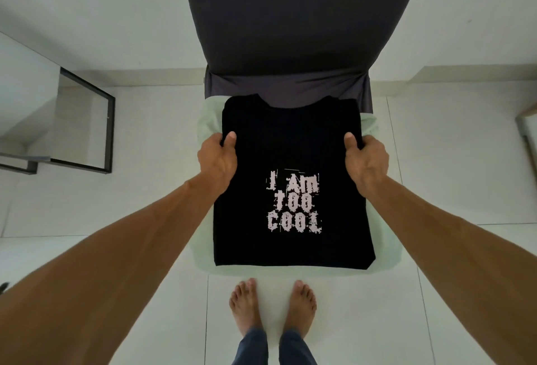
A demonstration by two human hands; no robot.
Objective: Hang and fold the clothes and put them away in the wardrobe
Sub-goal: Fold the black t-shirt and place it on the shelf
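Observation:
A black T-shirt [293,138], folded into a rectangle, lies face up with pale lettering "I AM TOO COOL" and its collar pointing away from me. It rests on a pale green garment [386,260] spread over a chair seat. My left hand [218,158] grips the shirt's left edge, thumb on top. My right hand [366,159] grips the right edge the same way. Both hands hold the shirt near its upper half.
The chair's tall back is covered in dark grey cloth [290,30] and stands against a white wall. A black-framed mirror or panel [87,120] leans at the left. My bare feet [273,306] stand on white floor tiles just before the chair.

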